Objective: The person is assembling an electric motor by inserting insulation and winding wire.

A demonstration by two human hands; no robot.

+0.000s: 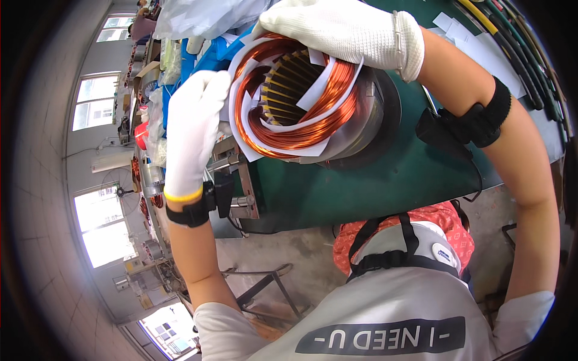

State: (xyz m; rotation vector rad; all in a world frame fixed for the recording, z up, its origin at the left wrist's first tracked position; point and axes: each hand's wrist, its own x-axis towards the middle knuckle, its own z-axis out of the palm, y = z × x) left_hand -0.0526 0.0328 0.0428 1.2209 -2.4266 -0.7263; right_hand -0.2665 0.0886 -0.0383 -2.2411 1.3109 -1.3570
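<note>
A motor stator (367,120) lies tilted on the green bench, its slotted bore (289,90) facing me. Thick bundles of copper winding (328,114) ring the bore, with white insulating paper (313,147) between and around them. My left hand (195,123), in a white knitted glove, has its fingers pressed together at the left edge of the winding, on the paper there. Across the far side reaches my right hand (337,30), also gloved, curled over the top of the winding. Its fingertips are partly hidden behind the coil's rim.
Beneath the stator is a green bench top (301,204), with a metal fixture (244,198) by my left wrist. Clear plastic bags (201,18) are heaped far left. Paper sheets (475,48) and coloured sleeving tubes (512,48) lie at right. A metal frame (271,283) stands on the floor.
</note>
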